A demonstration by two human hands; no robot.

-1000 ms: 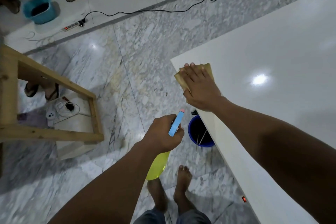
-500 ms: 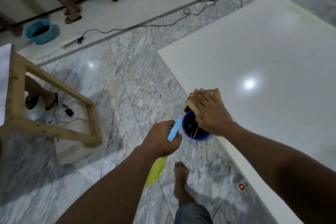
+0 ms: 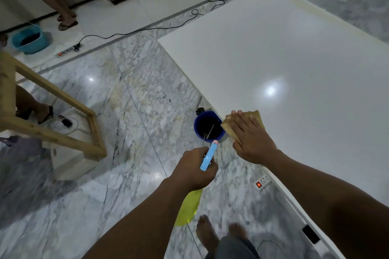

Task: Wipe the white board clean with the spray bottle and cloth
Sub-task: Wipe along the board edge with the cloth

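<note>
Cloth (image 3: pixel 258 119) has travelled down the white board's (image 3: pixel 294 59) 8 o'clock edge, from the far corner toward the wearer. It now lies flat on that edge under the right grip (image 3: pixel 251 139), fingers straight and pressing, not curled. Judgement: the edge stroke is well along. The broad middle is yet to do, and a yellowish streak (image 3: pixel 305 6) shows along the far edge at 1 o'clock.

Left grip (image 3: pixel 193 169) stays clenched round the spray bottle (image 3: pixel 189 206), off the board and over the floor, nozzle toward 1 o'clock. No spray visible.

Around:
- Blue bucket (image 3: pixel 207 126) on the floor, just at 9 o'clock of the cloth.
- Power strip (image 3: pixel 262 183), red light on, at 6 o'clock of the right grip.
- Wooden frame (image 3: pixel 52 92) at 9 o'clock.
- Teal tub (image 3: pixel 27 41) at 10 o'clock, with a cable (image 3: pixel 147 29) at 11.

Bucket and strip lie close to the wearer's path, so drips or a foot could reach them.
</note>
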